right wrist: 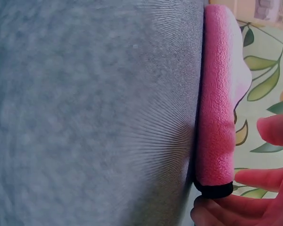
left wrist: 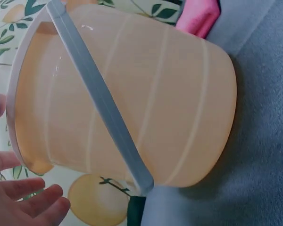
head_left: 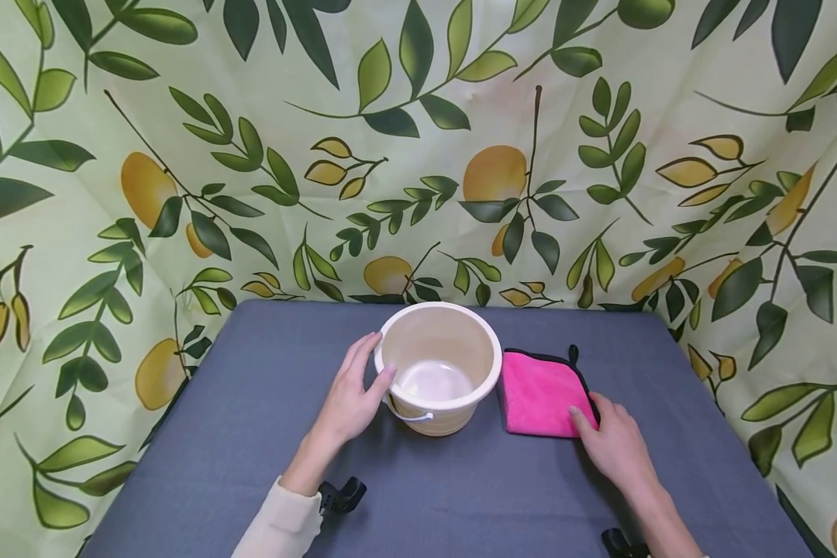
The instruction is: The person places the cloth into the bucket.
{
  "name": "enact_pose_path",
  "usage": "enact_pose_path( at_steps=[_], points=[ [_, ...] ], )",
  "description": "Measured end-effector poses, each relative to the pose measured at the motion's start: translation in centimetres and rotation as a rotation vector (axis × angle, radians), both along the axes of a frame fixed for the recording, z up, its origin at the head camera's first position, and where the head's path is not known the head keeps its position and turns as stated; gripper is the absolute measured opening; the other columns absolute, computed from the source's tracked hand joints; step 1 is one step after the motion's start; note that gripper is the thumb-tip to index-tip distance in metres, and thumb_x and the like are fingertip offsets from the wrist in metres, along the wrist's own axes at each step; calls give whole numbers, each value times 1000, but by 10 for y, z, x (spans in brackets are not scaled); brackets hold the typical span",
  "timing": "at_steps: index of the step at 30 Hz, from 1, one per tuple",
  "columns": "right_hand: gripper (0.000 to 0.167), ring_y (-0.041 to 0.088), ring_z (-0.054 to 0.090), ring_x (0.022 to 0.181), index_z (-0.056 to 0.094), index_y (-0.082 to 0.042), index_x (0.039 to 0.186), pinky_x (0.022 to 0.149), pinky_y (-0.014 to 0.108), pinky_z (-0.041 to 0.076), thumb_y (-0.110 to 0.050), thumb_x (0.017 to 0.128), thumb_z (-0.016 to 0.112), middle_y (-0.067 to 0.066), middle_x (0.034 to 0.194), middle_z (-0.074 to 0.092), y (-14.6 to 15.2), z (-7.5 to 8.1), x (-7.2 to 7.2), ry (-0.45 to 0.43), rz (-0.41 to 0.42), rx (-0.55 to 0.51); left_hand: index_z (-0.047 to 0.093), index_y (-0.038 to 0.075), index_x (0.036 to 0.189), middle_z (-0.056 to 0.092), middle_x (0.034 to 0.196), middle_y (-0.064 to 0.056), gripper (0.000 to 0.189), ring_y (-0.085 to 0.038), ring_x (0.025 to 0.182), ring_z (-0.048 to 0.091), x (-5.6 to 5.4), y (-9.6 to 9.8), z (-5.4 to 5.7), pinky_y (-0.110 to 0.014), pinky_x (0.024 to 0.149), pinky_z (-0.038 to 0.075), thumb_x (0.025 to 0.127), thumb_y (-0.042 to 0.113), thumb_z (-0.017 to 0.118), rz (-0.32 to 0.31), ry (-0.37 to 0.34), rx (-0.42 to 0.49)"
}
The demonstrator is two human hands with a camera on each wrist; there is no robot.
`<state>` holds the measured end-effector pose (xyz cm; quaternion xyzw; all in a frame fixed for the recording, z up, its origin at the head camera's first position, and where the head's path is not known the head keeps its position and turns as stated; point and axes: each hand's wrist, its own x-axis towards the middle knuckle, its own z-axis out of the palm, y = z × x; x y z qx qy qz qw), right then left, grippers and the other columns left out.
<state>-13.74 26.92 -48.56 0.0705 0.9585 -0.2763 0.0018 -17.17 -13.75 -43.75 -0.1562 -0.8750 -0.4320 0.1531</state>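
Observation:
A beige bucket (head_left: pixel 435 418) stands upright on the table, its pale handle (head_left: pixel 410 417) hanging down the near side. In the left wrist view the bucket (left wrist: pixel 132 99) shows light bands and a grey-looking handle (left wrist: pixel 101 99) slanting across it. My left hand (head_left: pixel 352 391) is at the bucket's left rim, fingers spread and fairly straight. To the right of the bucket lies a folded pink cloth (head_left: pixel 540 391) with black edging and a small black loop. My right hand (head_left: pixel 617 442) is at its right edge, thumb over the top and apart from the cloth (right wrist: pixel 217 103), other fingers beside the black edge.
A blue-grey cloth covers the table (head_left: pixel 286 349). Behind and along both sides hangs a pale curtain (head_left: pixel 418 170) printed with leaves and yellow fruit. Black straps (head_left: pixel 344 494) show at both wrists.

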Motion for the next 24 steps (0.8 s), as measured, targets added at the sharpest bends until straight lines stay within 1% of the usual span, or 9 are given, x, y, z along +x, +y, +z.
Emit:
enact_pose_path(
  at_steps=[5,9,14,18,20,22,24],
  points=[
    [69,59,45,123,40,16,142,101,69,39,-39,103,54,44,136,46,2,-4,-1,-19,-19,-7,44,11,153,42,156,-14,60,-32,133,51,-2,2,-3,-55,111,41,101,36,61,-11,-31,30],
    [67,59,47,122,41,17,140,99,68,40,-35,101,58,44,134,47,3,-6,-1,-16,-47,-22,44,11,153,43,153,-13,59,-30,128,54,-4,3,-6,-52,108,44,102,33,61,-26,-36,53],
    [64,58,49,118,42,18,138,96,68,42,-30,99,60,44,129,49,6,-6,-3,-22,-60,-24,43,10,153,45,152,-14,57,-31,127,54,-4,4,-6,-52,108,44,103,33,59,-34,-44,69],
    [64,56,51,116,43,17,138,95,67,44,-28,98,62,43,127,51,8,-7,-4,-26,-60,-48,43,9,153,44,152,-15,58,-32,127,54,-3,4,-6,-52,107,45,103,34,58,-36,-50,70],
    [61,52,56,107,45,17,137,89,63,47,-26,97,64,40,119,55,9,-8,-5,-13,-65,-70,42,9,154,44,152,-15,58,-32,127,54,-3,5,-5,-52,107,45,104,34,58,-38,-52,73],
    [58,45,58,96,48,15,134,81,55,50,-24,96,66,34,108,59,10,-10,-5,10,-78,-95,42,9,154,44,152,-15,58,-32,127,54,-3,5,-6,-51,108,45,104,34,57,-40,-52,78],
    [54,37,58,87,51,13,132,73,47,48,-22,95,68,27,99,60,10,-11,-4,36,-97,-124,42,9,154,44,152,-15,58,-32,127,55,-4,5,-6,-51,108,45,104,33,57,-42,-50,84]
  ],
)
